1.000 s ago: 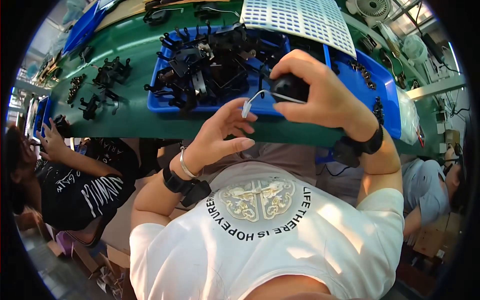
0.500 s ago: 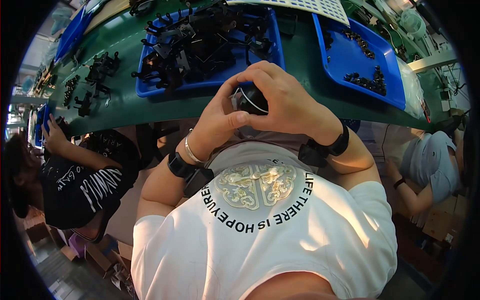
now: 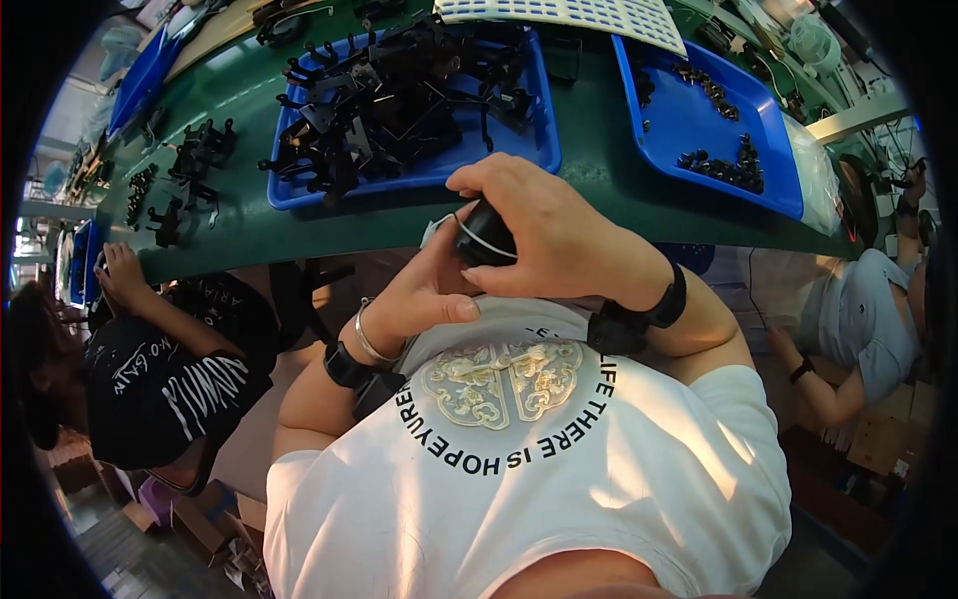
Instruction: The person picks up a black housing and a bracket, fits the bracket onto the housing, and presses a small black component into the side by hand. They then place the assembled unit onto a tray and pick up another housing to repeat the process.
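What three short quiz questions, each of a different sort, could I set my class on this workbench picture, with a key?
1. True or false: a white cable crosses the black rounded part in the right hand.
2. Multiple choice: what is piled in the left blue tray?
A) white cups
B) black brackets
C) coiled rope
3. Fill the gap: a silver-coloured ____ sits on the left wrist, nearer the left hand than the black strap does.

Key:
1. True
2. B
3. bangle
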### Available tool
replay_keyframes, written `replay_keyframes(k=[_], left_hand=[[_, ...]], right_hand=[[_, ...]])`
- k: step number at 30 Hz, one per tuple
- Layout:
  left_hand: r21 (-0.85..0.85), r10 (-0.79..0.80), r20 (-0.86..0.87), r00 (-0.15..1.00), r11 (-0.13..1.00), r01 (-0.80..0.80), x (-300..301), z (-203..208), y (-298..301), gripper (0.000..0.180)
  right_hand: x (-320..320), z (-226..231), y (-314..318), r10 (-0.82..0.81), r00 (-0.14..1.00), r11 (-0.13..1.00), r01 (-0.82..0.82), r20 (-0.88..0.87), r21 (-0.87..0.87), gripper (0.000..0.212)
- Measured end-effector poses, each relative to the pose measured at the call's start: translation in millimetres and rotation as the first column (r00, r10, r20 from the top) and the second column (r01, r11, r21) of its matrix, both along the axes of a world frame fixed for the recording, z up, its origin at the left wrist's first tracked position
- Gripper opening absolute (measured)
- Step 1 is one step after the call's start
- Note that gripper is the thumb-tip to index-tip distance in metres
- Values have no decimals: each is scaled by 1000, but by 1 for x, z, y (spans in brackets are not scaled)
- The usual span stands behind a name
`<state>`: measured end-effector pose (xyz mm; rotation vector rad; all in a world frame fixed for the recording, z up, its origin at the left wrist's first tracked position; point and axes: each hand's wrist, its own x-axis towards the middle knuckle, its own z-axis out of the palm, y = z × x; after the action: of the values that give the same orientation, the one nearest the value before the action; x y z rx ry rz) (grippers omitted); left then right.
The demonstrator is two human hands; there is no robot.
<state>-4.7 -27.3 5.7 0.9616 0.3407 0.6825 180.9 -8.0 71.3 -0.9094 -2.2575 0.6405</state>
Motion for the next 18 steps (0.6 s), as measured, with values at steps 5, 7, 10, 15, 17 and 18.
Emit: replay_keyframes(k=[5,7,10,15,17,18], left_hand=[[-81,139,63,988,988,-134,11,1,7,77],[-111,149,52,987,984,-143,8,2,9,75],[-347,75,74,994,937,-45,-4,8,11,63],[-279,194,87,977,946,-163,-14,8,9,55],[-286,238,153,959,940,-187,-18,9,9,56],[-290,260,186,948,936,-200,-19,9,9,57]], right_hand=[[-14,-8,0,39,993,974,-64,116,219,74],[-8,1,5,75,997,977,-80,37,198,72],[14,8,20,56,985,994,-40,-161,103,59],[38,-16,53,-327,935,945,325,-134,-42,30],[35,-21,57,-323,943,946,319,-77,-60,25],[31,-24,61,-320,944,947,316,-76,-60,25]])
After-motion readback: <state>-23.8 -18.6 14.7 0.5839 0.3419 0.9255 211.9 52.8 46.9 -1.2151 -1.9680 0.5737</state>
